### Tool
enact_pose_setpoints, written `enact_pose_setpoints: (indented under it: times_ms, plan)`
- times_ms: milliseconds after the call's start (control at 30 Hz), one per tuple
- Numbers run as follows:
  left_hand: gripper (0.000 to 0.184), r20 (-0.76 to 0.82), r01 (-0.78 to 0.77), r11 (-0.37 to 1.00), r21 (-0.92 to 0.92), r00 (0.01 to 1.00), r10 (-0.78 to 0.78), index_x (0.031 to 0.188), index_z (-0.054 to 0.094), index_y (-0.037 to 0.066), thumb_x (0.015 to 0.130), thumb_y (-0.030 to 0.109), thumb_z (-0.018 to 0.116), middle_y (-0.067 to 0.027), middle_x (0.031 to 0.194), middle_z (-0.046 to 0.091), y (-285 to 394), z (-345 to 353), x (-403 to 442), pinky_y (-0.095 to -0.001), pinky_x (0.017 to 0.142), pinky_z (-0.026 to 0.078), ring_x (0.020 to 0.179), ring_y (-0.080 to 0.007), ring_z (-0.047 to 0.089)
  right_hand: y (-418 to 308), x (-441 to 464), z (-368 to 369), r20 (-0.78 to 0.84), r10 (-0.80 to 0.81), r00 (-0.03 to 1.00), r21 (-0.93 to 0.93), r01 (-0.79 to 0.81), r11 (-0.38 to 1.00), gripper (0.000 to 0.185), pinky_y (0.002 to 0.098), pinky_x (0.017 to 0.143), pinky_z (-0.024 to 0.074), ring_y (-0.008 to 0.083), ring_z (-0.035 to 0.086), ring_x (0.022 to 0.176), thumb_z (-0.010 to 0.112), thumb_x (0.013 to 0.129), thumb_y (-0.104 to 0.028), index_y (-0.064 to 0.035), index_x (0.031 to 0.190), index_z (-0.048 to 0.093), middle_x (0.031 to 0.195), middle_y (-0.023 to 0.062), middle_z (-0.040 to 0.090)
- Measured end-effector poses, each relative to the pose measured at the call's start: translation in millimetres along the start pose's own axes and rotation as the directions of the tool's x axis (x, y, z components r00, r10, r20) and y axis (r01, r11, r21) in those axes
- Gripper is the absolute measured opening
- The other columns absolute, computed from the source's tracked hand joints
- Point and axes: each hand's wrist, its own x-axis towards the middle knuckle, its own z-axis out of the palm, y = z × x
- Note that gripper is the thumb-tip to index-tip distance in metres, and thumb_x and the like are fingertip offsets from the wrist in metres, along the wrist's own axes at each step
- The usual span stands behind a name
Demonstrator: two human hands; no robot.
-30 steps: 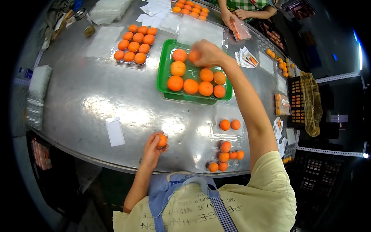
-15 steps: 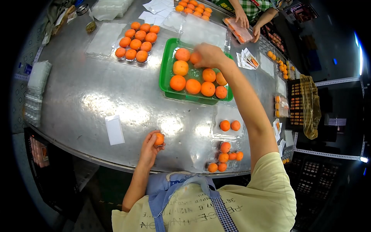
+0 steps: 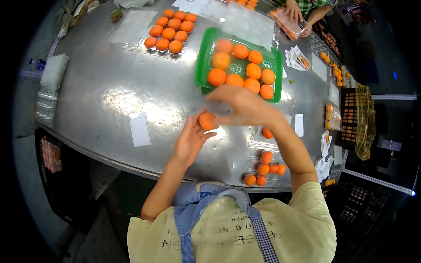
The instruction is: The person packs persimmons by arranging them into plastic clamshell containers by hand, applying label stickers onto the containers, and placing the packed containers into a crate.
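Observation:
My left hand (image 3: 191,139) holds an orange fruit (image 3: 207,121) in its fingers above the metal table. Close to that fruit is my right hand (image 3: 245,105), blurred, with thumb and fingers spread apart and nothing visible between them. The thumb reaches the fruit's right side; whether it touches is unclear. Just beyond my hands stands a green basket (image 3: 201,65) with several orange fruits (image 3: 253,71) set around its inside. Part of its front edge is hidden behind my right hand.
A clear tray full of orange fruits (image 3: 168,33) sits at the back left. Loose fruits (image 3: 263,169) lie in clear plastic at the front right. A white card (image 3: 140,130) and stacked plastic trays (image 3: 52,87) are leftward. Another person's hands (image 3: 294,11) touch a packed tray (image 3: 287,23).
My right hand has left an orange fruit in the basket and drawn back towards my left hand. My left hand has risen forward with its fruit. The whole view has shifted slightly.

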Motion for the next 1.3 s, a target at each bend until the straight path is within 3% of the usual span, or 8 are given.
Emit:
enact_pose_setpoints:
  times_ms: [267,367,500,700,800,1100,1200,1300]
  plan:
    - [0.066,0.014,-0.016,0.988,0.157,1.000,0.014,0.146,0.027,0.004,0.101,0.052,0.026,-0.0148,0.139,0.043,-6,33,9,-0.0405,0.102,0.039,0.124,-0.0237,0.045,-1,-42,15,-0.023,0.074,0.997,0.072,-0.072,0.995,0.045,0.0386,0.074,0.0507,0.0302,0.062,0.088,0.077,0.072,-0.028,-0.0023,0.105,0.062,0.096,0.0127,0.062]
    - [0.062,-0.013,-0.034,0.970,0.239,0.999,0.038,0.145,0.030,0.006,0.101,0.050,0.028,-0.0150,0.136,0.046,-5,34,4,-0.0386,0.096,0.043,0.116,-0.0225,0.051,15,-53,-6,-0.131,0.183,0.974,0.217,-0.152,0.964,0.046,0.0359,0.075,0.0525,0.0256,0.063,0.088,0.077,0.072,-0.024,-0.0017,0.109,0.062,0.100,0.0113,0.063]
    - [0.049,-0.121,-0.025,0.907,0.421,0.989,0.084,0.139,0.040,0.007,0.101,0.039,0.039,-0.0130,0.127,0.052,-7,1,-6,-0.0323,0.084,0.047,0.101,-0.0184,0.057,82,-65,-54,-0.472,0.414,0.778,0.164,-0.384,0.909,0.047,0.0320,0.076,0.0522,0.0184,0.063,0.086,0.078,0.073,-0.022,-0.0013,0.112,0.063,0.101,0.0092,0.066]
    - [0.029,-0.335,0.046,0.844,0.534,0.928,0.161,0.122,0.055,0.008,0.097,0.021,0.054,-0.0077,0.106,0.063,-24,-65,-33,-0.0249,0.070,0.048,0.082,-0.0118,0.060,161,-64,-77,-0.451,0.531,0.717,-0.008,-0.598,0.801,0.052,0.0319,0.075,0.0523,0.0195,0.064,0.083,0.079,0.071,-0.029,-0.0002,0.112,0.064,0.096,0.0116,0.067]
    - [0.025,-0.372,0.055,0.822,0.567,0.907,0.197,0.118,0.057,0.007,0.096,0.018,0.055,-0.0061,0.100,0.064,-26,-87,-48,-0.0237,0.069,0.047,0.079,-0.0108,0.059,173,-59,-77,-0.397,0.538,0.743,-0.089,-0.615,0.784,0.052,0.0320,0.074,0.0524,0.0197,0.064,0.082,0.079,0.071,-0.031,0.0001,0.109,0.065,0.095,0.0120,0.068]
    - [0.020,-0.420,0.079,0.776,0.626,0.873,0.249,0.112,0.060,0.005,0.096,0.016,0.056,-0.0044,0.094,0.065,-27,-112,-67,-0.0221,0.067,0.046,0.078,-0.0087,0.058,182,-52,-82,-0.316,0.565,0.763,-0.017,-0.599,0.800,0.048,0.0326,0.073,0.0521,0.0202,0.066,0.083,0.081,0.070,-0.027,-0.0007,0.107,0.066,0.096,0.0124,0.069]
    - [0.020,-0.410,0.068,0.733,0.677,0.861,0.300,0.112,0.061,0.004,0.095,0.015,0.056,-0.0032,0.093,0.065,-27,-120,-71,-0.0214,0.067,0.046,0.076,-0.0080,0.057,175,-47,-88,-0.282,0.542,0.791,-0.096,-0.586,0.805,0.049,0.0328,0.074,0.0524,0.0220,0.066,0.084,0.080,0.071,-0.030,-0.0009,0.108,0.066,0.096,0.0131,0.070]
    - [0.019,-0.406,0.072,0.645,0.761,0.828,0.386,0.111,0.061,0.004,0.095,0.014,0.057,-0.0025,0.092,0.064,-27,-119,-76,-0.0211,0.068,0.046,0.076,-0.0076,0.056,163,-35,-88,-0.400,0.461,0.792,-0.341,-0.595,0.728,0.052,0.0353,0.075,0.0527,0.0258,0.066,0.088,0.077,0.073,-0.034,-0.0015,0.112,0.065,0.101,0.0144,0.069]
